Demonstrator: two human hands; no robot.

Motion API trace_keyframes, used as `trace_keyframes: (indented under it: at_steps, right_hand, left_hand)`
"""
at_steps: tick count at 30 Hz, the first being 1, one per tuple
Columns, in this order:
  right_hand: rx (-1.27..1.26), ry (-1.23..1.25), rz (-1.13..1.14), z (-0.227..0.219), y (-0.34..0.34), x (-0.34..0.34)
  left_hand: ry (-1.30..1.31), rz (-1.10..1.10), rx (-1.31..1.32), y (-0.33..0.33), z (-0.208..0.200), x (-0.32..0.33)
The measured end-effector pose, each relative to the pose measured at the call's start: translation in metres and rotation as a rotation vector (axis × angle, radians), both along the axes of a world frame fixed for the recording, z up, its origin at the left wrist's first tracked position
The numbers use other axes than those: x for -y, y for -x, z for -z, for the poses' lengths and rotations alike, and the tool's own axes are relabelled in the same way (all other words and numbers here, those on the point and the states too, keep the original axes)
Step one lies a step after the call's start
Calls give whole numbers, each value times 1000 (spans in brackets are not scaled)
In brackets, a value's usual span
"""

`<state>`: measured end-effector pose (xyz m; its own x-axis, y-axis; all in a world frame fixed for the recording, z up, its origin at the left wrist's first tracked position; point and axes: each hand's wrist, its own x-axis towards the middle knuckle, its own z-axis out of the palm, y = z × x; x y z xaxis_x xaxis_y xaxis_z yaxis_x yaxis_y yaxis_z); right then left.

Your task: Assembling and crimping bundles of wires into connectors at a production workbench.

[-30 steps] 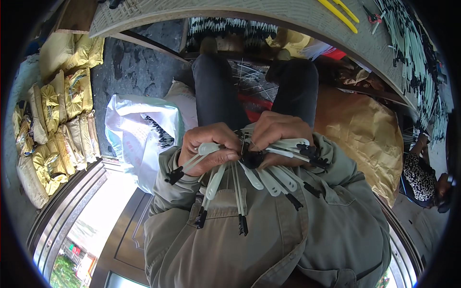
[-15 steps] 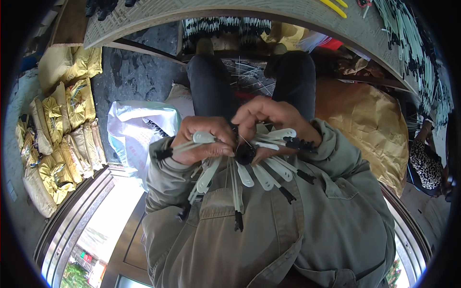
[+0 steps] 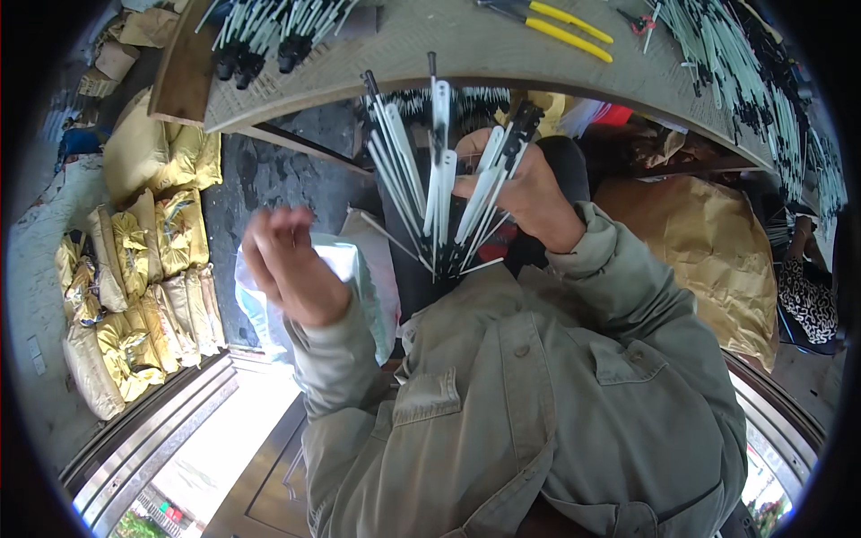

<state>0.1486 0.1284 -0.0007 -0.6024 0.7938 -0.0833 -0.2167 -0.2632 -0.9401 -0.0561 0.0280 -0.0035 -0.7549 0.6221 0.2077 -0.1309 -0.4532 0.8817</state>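
Observation:
My right hand (image 3: 525,193) is closed on the right side of a fanned bundle of white ribs (image 3: 446,188). These are flat white strips and thin rods with black ends, spreading upward over my lap from a low dark gathering point. A few rods splay out sideways near that point. To the left, my left hand (image 3: 291,264) is raised away from the bundle, fingers loosely bent and apart, the fingertips blurred. Nothing shows in it. Below it lies a white plastic sack (image 3: 363,282).
A worktable (image 3: 430,67) crosses the top, bearing similar rib bundles (image 3: 269,36), yellow-handled pliers (image 3: 565,36) and a heap of ribs (image 3: 735,81). Yellow sacks (image 3: 143,278) are stacked at left; a large brown sack (image 3: 695,255) stands at right. A seated person's patterned clothing (image 3: 807,300) shows far right.
My left hand has let go of the bundle and moved left. The bundle has gone from hanging down over my jacket to fanning upward, still in my right hand. The view has shifted, showing more tabletop.

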Motion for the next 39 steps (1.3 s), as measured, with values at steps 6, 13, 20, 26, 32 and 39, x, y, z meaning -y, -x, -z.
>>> trace_keyframes:
  at_steps: [6,13,20,26,32,39]
  right_hand:
    - [122,-251,11,-13,17,35]
    - [128,-389,-45,-34,1,50]
    - [146,-253,-78,-5,-10,56]
    - [179,-142,-173,-9,-11,44]
    - [-299,298,-404,-8,-25,29]
    - [244,-53,-462,13,-25,49]
  left_hand:
    - [348,364,-439,-76,-3,44]
    - [263,456,-548,-71,7,42]
    - [298,309,-811,-80,6,40]
    - [356,435,-706,-75,7,40]
    - [304,665,-63,-54,10,39]
    - [203,825,-339,-48,13,37]
